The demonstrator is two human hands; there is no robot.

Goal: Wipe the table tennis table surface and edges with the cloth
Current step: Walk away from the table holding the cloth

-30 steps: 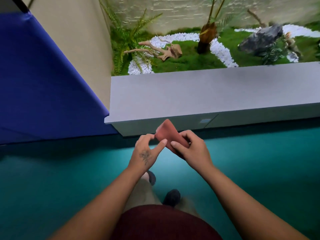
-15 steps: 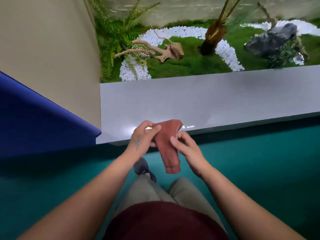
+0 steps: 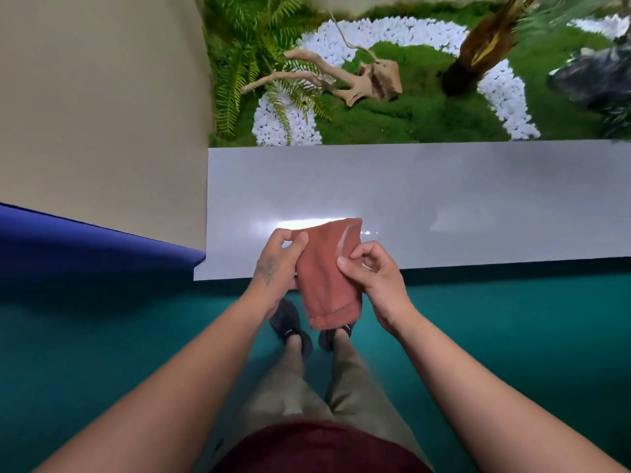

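A reddish-brown cloth (image 3: 327,274) hangs folded between both hands, its hemmed end pointing down toward my feet. My left hand (image 3: 278,264) pinches its upper left edge with thumb and fingers. My right hand (image 3: 374,278) pinches the right edge, fingers curled. Both hands are in front of my body, over the near edge of a grey ledge (image 3: 444,199). A blue padded surface (image 3: 85,247) lies at the left; whether it belongs to the table tennis table I cannot tell.
The grey ledge runs across the view in front of me. Behind it is an indoor garden with ferns (image 3: 246,63), driftwood (image 3: 358,80) and white pebbles (image 3: 498,93). A beige wall (image 3: 102,97) stands at left. Teal floor (image 3: 512,329) lies underfoot.
The view has tilted down and closer to the ledge. The cloth has been turned from a raised corner to hanging lengthwise, and both hands have shifted their grip on its upper edges.
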